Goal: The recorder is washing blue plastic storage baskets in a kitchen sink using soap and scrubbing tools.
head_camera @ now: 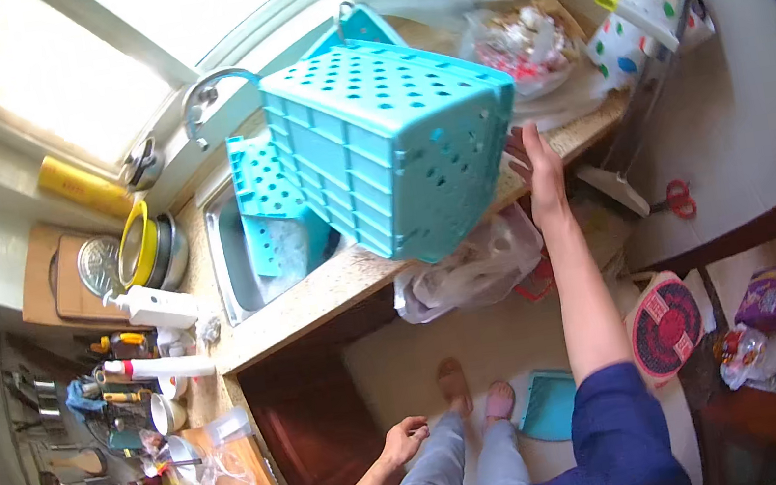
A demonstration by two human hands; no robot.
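Note:
A large turquoise perforated plastic crate (347, 166) sits tilted over the front of the counter by the sink. My right hand (540, 173) is at the crate's right edge, fingers spread; the crate's edge hides whether the fingertips touch it. Lower down, my left hand (407, 439) hangs in front of my legs, loosely curled and with nothing in it. Another turquoise perforated piece (281, 220) stands in the stainless steel sink (231, 264). Behind the large crate, a further turquoise container (365, 26) shows in part. A curved metal faucet (195, 113) rises at the crate's left.
Right of the crate lie plastic bags (524, 48) with mixed contents. Bowls (150, 246), a white pump bottle (159, 307) and cutting boards (69, 276) crowd the left counter. Red-handled scissors (681, 200) lie at right. A turquoise tray-like piece (549, 406) is on the floor by my feet.

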